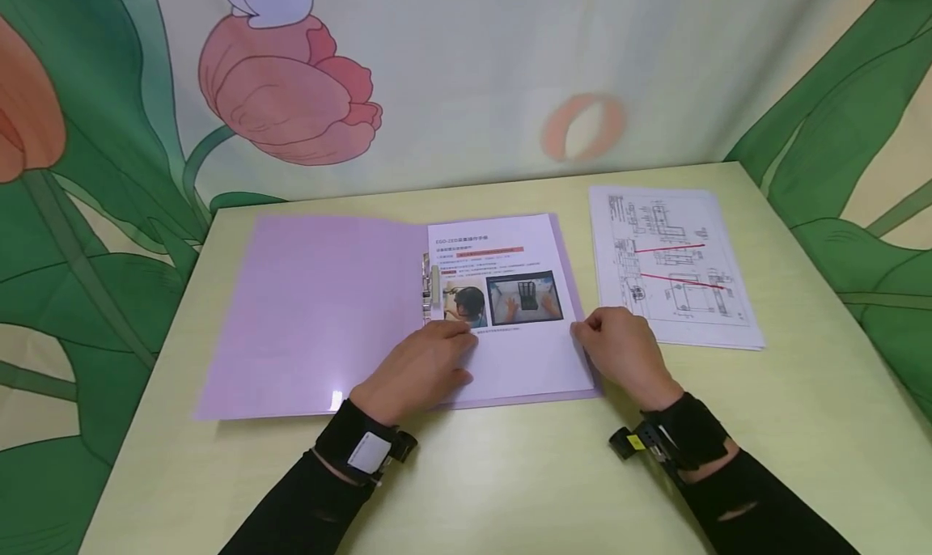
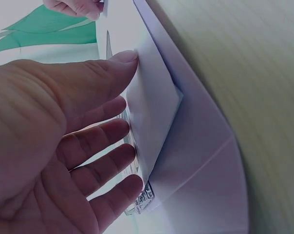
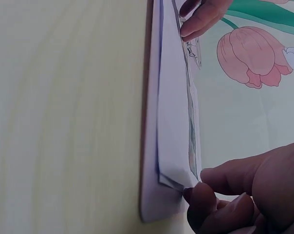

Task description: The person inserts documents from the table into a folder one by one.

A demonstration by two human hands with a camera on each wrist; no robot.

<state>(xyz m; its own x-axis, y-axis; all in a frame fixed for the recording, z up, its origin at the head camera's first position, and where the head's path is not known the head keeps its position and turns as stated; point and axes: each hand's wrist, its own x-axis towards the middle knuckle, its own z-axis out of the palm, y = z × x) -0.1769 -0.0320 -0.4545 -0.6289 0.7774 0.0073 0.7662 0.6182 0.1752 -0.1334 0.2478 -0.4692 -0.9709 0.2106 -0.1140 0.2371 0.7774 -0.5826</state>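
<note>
A purple folder (image 1: 313,312) lies spread wide on the table, with a metal clip (image 1: 426,288) along its fold. Printed sheets (image 1: 524,361) with two photos lie on the folder's right half. My left hand (image 1: 418,365) rests at the sheets' left edge, below the clip. The left wrist view shows its fingertips (image 2: 132,187) touching the paper, fingers extended and thumb apart. On the far side, my right hand (image 1: 626,349) pinches the sheets' right edge between thumb and curled fingers. The right wrist view shows the sheets' corner (image 3: 178,178) slightly lifted there.
Several sheets with line drawings and red strokes (image 1: 677,272) lie right of the folder, just beyond my right hand. The pale table (image 1: 495,490) ends at a curtain (image 1: 466,94) printed with flowers and leaves. Black straps with small cameras circle both wrists.
</note>
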